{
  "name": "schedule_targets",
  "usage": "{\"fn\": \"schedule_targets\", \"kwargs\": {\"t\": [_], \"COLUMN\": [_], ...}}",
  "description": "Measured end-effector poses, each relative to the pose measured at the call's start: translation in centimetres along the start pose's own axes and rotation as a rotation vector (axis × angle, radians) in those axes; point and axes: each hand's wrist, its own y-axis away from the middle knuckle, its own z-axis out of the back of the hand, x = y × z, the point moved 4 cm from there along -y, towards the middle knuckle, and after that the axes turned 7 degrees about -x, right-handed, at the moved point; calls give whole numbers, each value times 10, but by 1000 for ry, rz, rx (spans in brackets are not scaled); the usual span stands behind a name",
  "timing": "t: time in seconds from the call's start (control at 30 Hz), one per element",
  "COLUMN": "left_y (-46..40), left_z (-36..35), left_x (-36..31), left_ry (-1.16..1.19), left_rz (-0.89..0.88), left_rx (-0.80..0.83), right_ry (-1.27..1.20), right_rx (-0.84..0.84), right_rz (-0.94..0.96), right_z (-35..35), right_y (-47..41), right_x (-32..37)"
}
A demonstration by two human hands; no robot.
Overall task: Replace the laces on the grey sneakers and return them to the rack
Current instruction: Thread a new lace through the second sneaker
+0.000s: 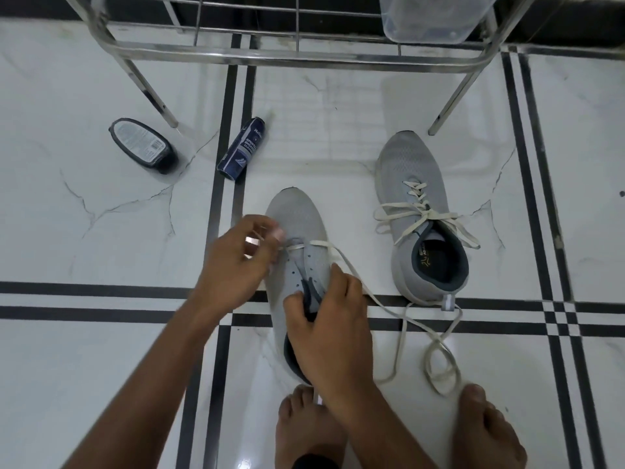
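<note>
- The left hand (236, 262) pinches one end of the lace (341, 262) between curled fingertips, just left of the near shoe's (297, 218) far eyelets; motion blur hides the exact pinch, so I cannot tell which fingers close on it.
- The right hand (331, 330) grips the dark tongue and collar of that shoe, fingers curled into the opening and thumb over the eyelet panel, pinning it to the floor (101, 367).
- The shoe's long axis runs near to far, toe away from the person and heel by the bare feet (307, 431). Only the farthest eyelet pair looks threaded; the rest stand open.
- From the left-hand pinch the lace crosses rightward over the vamp, then trails off the shoe's right side and loops loosely on the floor, near the right foot.
- So the free eyelets lie nearward of the pinch, between the two hands. The left hand is the nearer one to the left row; I judge the next pass goes near and across.
- The slack at right could snag underfoot.
- The second shoe (419, 211), farther right, is already laced and tied.
- The rack (304, 55) stands at the far side, well apart from both shoes.
- A can (241, 148) and a dark bottle (143, 145) lie far left.
</note>
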Motion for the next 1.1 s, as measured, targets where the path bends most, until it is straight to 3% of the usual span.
{"fn": "schedule_targets", "kwargs": {"t": [0.3, 0.5, 0.57, 0.67, 0.77, 0.87, 1.03, 1.1], "left_y": [-8, -4, 2, 17, 17, 5, 0, 5], "left_z": [-6, 56, 61, 25, -21, -25, 29, 32], "left_x": [0, 28, 34, 15, 4, 9, 40, 38], "left_ry": [-484, -338, -439, -635, -601, -473, -498, -546], "left_rz": [-396, -94, -67, -349, -539, -468, -44, -127], "left_rx": [-48, -511, -497, -357, -225, -286, -478, -456], "right_ry": [199, 247, 252, 259, 261, 269, 277, 263], "right_rx": [139, 86, 78, 98, 100, 105, 77, 81], "right_rz": [112, 74, 70, 82, 90, 92, 84, 90], "right_z": [-2, 5, 5, 2, 4, 4, 5, 4], "right_y": [-11, -15, -16, -17, -17, -16, -18, -17], "right_x": [21, 7, 5, 7, 7, 7, 3, 4]}}
